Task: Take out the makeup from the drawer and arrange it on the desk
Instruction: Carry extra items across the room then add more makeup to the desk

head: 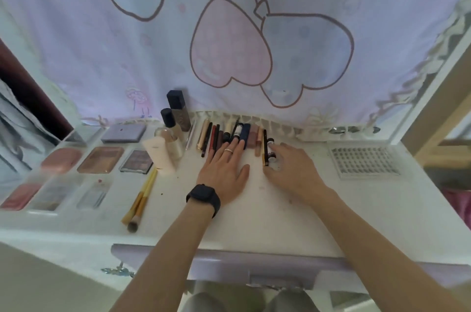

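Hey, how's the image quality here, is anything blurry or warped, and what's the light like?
Head view: palettes at far left smeared, row of pencils at centre fairly sharp. Head view: the wide lens bows the desk edges. Head view: soft light through the curtain, faint shadows by the left hand; the right hand is slightly blurred, so its grip is unclear.

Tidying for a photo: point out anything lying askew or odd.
The two makeup brushes lie slanted near the front edge of the desk, unlike the straight row of pencils and tubes at the back. Small dark specks dot it.
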Tool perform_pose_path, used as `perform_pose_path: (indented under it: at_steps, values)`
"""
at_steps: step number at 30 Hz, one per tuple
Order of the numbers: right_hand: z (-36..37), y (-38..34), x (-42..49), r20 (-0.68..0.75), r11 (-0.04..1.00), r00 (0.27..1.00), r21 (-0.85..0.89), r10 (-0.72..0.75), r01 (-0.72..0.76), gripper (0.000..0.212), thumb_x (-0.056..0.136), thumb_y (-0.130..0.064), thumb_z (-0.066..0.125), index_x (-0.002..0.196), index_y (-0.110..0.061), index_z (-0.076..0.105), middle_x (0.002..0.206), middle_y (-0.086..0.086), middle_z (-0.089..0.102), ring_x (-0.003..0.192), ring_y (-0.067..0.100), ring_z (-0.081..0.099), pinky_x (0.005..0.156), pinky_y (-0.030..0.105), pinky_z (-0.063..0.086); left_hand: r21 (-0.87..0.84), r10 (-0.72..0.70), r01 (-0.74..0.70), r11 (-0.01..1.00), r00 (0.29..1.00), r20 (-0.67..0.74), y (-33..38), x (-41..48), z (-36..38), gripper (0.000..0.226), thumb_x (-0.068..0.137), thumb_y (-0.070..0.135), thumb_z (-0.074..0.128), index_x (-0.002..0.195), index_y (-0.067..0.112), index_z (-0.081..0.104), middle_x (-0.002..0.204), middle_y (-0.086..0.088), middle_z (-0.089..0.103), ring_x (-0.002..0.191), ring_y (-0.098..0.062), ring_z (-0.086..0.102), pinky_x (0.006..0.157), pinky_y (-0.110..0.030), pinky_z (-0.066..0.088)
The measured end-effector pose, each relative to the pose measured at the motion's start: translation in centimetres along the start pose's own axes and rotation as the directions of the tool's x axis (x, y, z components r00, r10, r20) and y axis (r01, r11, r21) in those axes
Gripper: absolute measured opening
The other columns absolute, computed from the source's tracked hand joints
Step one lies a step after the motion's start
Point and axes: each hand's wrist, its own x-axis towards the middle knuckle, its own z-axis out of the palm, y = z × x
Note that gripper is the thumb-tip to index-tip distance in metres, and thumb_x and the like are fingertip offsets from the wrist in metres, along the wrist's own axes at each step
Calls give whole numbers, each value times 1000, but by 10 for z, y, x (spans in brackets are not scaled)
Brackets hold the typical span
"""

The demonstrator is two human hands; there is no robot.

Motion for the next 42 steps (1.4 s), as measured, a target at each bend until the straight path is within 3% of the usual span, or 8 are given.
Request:
perform_pose_path:
  at_steps: [3, 6, 14, 26, 31, 34, 37, 42]
  values:
    - [4, 5, -1, -5, 991, 995, -91, -102, 101, 23, 94, -29, 57, 116, -22, 63, 98, -5, 58, 93, 20, 54, 85, 25, 29, 24, -14, 14, 1000, 1000, 6, 1, 0, -1, 64, 103, 51, 24, 158, 31, -1, 166, 11, 4, 152, -10, 0, 122, -35, -5]
    - [11, 8, 6, -41, 977, 984, -133, -171, 164, 13, 97, -28, 52, 99, -23, 64, 89, -10, 58, 85, 21, 59, 87, 27, 34, 24, -12, 12, 1000, 1000, 7, 2, -1, -1, 63, 103, 51, 23, 158, 31, -2, 166, 12, 4, 152, -9, 0, 123, -34, -4]
    - [19, 14, 14, -100, 980, 981, -123, -169, 156, 21, 98, -31, 55, 113, -29, 68, 106, -13, 69, 91, 22, 60, 85, 24, 32, 12, 35, -35, 999, 998, -44, -1, -1, 2, 62, 103, 49, 28, 158, 29, 8, 165, 10, 11, 152, -12, 10, 124, -36, 9]
    - [15, 8, 17, 29, 979, 994, -172, -104, 108, 28, 99, -35, 42, 121, -31, 58, 109, -10, 63, 100, 24, 57, 91, 31, 35, 53, 51, -49, 997, 998, -43, 0, -1, -1, 62, 103, 47, 27, 159, 23, 12, 163, 5, 20, 149, -15, 18, 123, -36, 12]
    - [7, 6, 7, 58, 994, 996, -87, -68, 73, 48, 98, -34, 44, 146, -36, 44, 129, -7, 57, 114, 30, 52, 98, 33, 39, 62, 55, -54, 997, 998, -12, 2, -3, -5, 61, 103, 46, 27, 159, 24, 14, 164, 4, 18, 150, -15, 16, 123, -40, 12]
    - [-9, 3, -14, 24, 999, 999, -42, -33, 34, 51, 102, -24, 48, 151, -34, 40, 147, -7, 49, 130, 28, 43, 106, 29, 32, 6, 40, -40, 999, 998, -58, 5, -9, -11, 57, 104, 41, 33, 157, 27, 19, 164, 5, 21, 150, -15, 17, 124, -35, 8]
    - [-22, 7, -45, -25, 999, 999, -18, -33, 33, 48, 103, -28, 49, 150, -37, 41, 151, -11, 46, 138, 18, 34, 108, 20, 23, -100, 5, -16, 995, 994, -113, 10, -20, -17, 57, 102, 32, 40, 156, 29, 23, 163, 8, 22, 150, -12, 16, 121, -27, 0]
    - [-35, 17, -114, -114, 1000, 993, 9, -12, 13, 41, 101, -32, 54, 142, -36, 53, 145, -17, 50, 138, 8, 33, 108, 12, 16, -219, 20, -54, 974, 987, -157, 35, -48, -30, 55, 100, 29, 47, 153, 28, 32, 157, 7, 34, 144, -15, 29, 119, -29, 18]
